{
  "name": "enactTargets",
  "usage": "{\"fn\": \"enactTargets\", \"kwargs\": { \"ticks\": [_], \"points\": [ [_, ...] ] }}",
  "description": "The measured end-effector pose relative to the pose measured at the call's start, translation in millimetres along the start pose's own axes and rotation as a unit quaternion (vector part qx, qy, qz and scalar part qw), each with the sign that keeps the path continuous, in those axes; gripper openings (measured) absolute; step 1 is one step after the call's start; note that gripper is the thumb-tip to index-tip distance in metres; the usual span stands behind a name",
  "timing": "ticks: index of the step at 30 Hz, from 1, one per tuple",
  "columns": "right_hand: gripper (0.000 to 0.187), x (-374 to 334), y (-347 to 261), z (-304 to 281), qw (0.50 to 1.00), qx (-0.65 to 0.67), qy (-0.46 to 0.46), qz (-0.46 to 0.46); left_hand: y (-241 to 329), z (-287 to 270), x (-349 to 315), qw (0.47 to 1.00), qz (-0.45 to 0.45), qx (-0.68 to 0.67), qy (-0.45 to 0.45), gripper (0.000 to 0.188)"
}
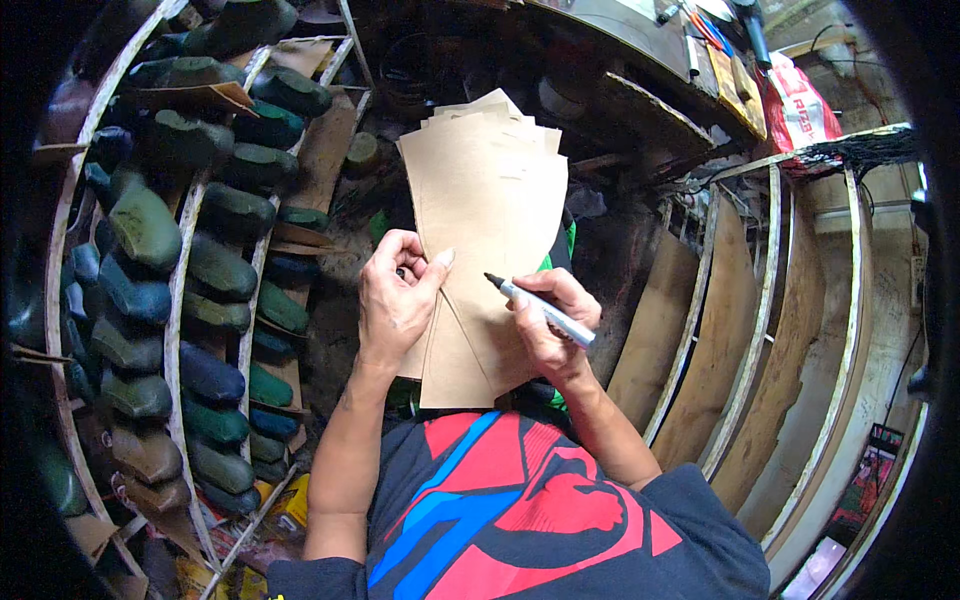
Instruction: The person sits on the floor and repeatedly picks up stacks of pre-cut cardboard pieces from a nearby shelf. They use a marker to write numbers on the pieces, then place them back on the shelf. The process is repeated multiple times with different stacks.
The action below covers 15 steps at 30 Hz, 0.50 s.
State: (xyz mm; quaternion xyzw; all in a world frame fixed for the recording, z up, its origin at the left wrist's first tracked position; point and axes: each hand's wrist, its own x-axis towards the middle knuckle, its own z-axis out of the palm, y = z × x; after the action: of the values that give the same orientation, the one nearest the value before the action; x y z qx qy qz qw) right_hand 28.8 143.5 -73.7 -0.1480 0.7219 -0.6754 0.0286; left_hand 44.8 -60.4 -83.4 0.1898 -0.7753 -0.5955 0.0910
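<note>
A stack of brown paper sheets (490,200), cut with curved sides and fanned at the far end, lies in front of me over my lap. My left hand (402,285) pinches the stack's left edge, its thumb on top and its fingers curled in. Near that thumb a narrower tapered piece (455,360) spreads toward my shirt. In my right hand (555,315) is a marker pen (545,312) with a pale barrel and a dark tip. The tip points up and left over the paper; whether it touches I cannot tell. Faint pencil-like marks show near the sheets' far right.
Racks (180,270) at the left hold many dark green and blue shoe-last-like blocks. To the right stands a shelf frame (770,330) with brown boards. A table (640,40) at the far side bears tools, and a red and white bag (797,105) sits beside it.
</note>
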Motion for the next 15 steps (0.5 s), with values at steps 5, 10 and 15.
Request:
{"fn": "enactTargets", "kwargs": {
  "ticks": [5, 10, 15],
  "points": [
    [0.006, 2.3, 6.8, 4.7, 0.997, -0.073, 0.012, -0.008, -4.4, 1.6, -0.1, 1.000, 0.008, 0.020, 0.006, 0.028],
    [0.010, 3.6, 6.6, 6.0, 0.996, -0.089, 0.017, -0.001, -2.6, 0.3, -0.6, 1.000, 0.010, 0.021, 0.003, 0.028],
    [0.009, 3.7, 6.9, 3.6, 0.993, -0.113, -0.005, 0.020, -6.6, 2.1, -1.0, 1.000, -0.004, 0.024, 0.001, 0.027]
  ]
}}
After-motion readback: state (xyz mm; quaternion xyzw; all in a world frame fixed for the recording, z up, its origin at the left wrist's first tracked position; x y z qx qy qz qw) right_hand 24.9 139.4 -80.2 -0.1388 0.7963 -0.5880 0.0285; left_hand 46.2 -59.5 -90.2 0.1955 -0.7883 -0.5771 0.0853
